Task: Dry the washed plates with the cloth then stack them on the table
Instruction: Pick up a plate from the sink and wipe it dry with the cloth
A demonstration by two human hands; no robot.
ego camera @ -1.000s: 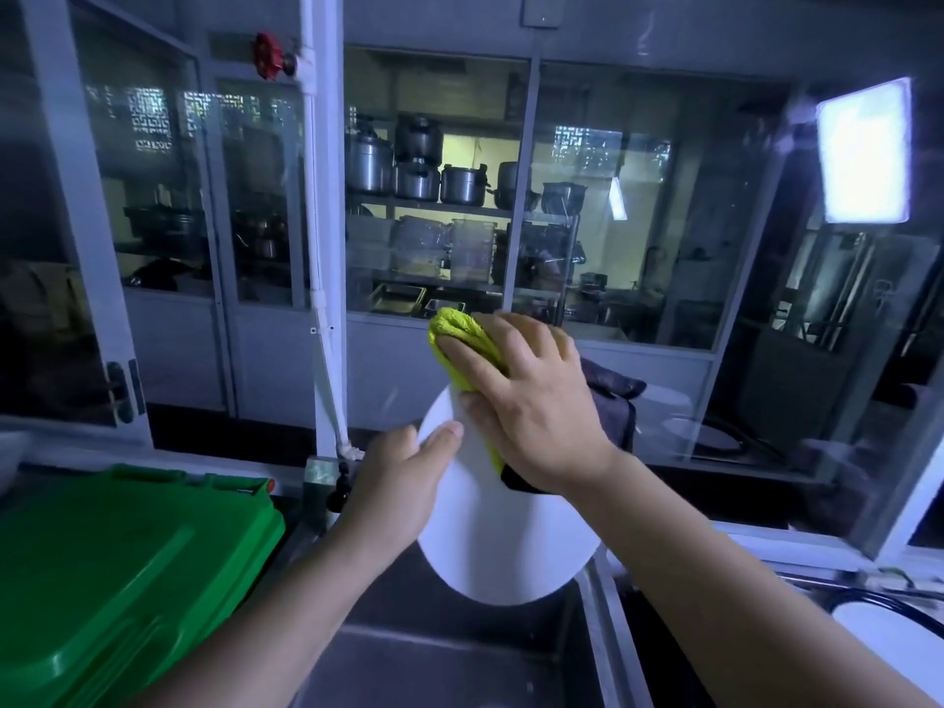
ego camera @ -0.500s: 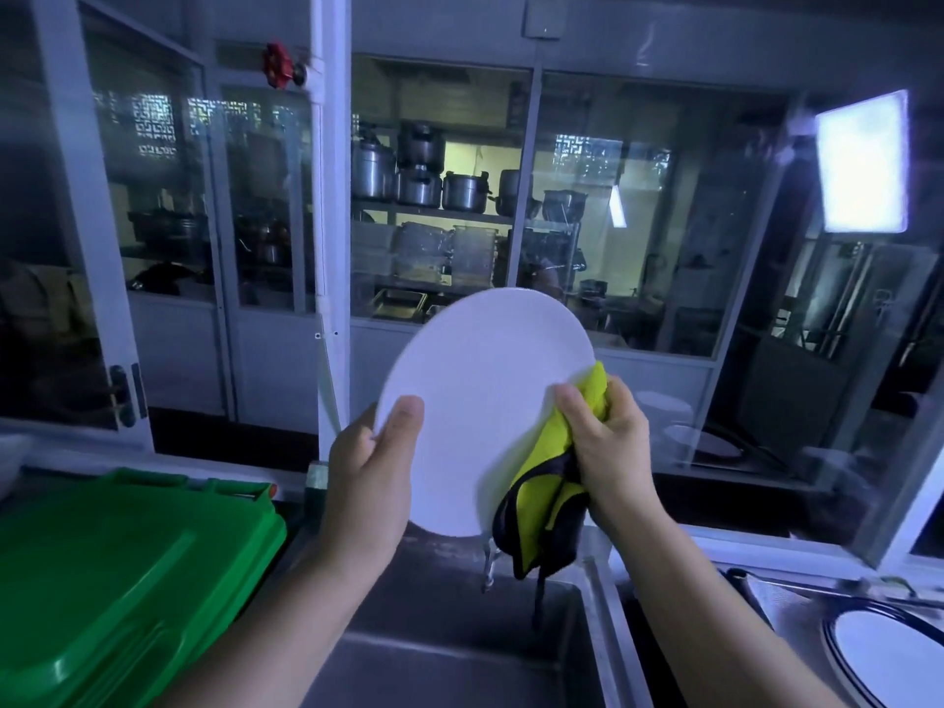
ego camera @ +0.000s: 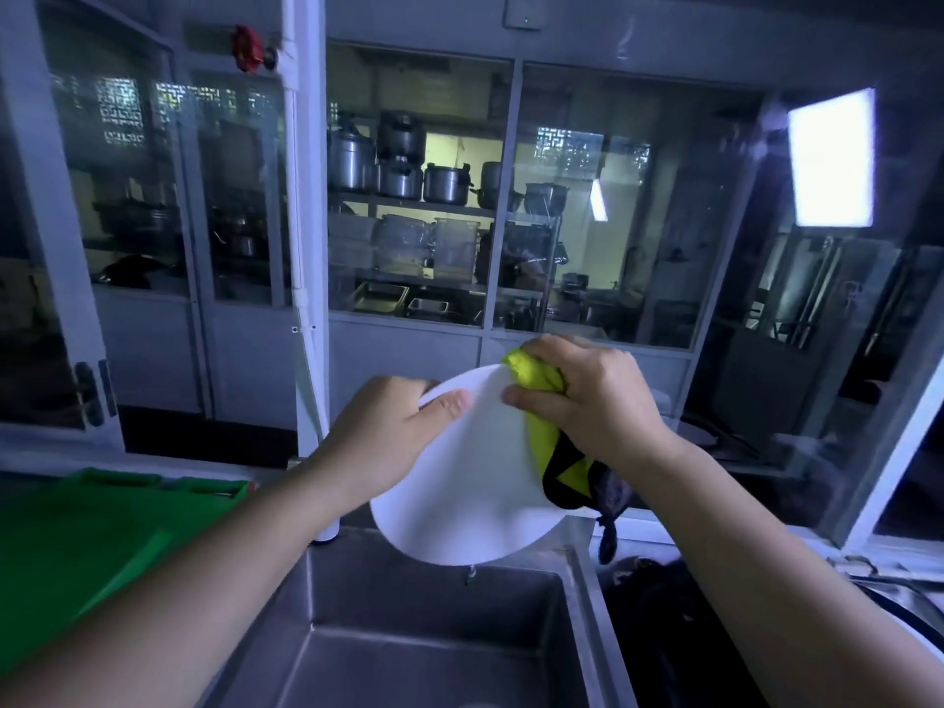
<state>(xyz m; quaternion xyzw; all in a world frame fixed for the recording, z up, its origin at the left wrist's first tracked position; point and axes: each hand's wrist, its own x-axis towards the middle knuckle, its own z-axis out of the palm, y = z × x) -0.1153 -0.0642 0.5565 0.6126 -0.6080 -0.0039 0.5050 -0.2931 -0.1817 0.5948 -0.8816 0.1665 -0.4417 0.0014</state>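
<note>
the big steel sink point(ego camera: 434, 646) is right under me. a green box lid point(ego camera: 102, 544) sits by the sink's left edge. the white plate point(ego camera: 459, 482) is up in the air over the sink's back edge. it rests on nothing and is tipped up with its flat face toward me.

my left grip point(ego camera: 388, 431) holds the plate at its top left rim, thumb on the front and fingers curled behind. my right grip point(ego camera: 597, 401) is bunched tight round the yellow and black cloth point(ego camera: 541, 401) and pushes it on the plate's top right rim. a dark end of the cloth hangs down past the plate's right side.

so i think i am in the middle of drying this one plate. i cannot tell how wet it is. no pile of dry plates shows, and i cannot see the surface where the pile goes. low at the far right there is a dark round rim point(ego camera: 904, 602). it may be another plate, but too little shows to tell.

what is left, i think: wipe the rest of this plate, set it down on the surface, then do the others.
</note>
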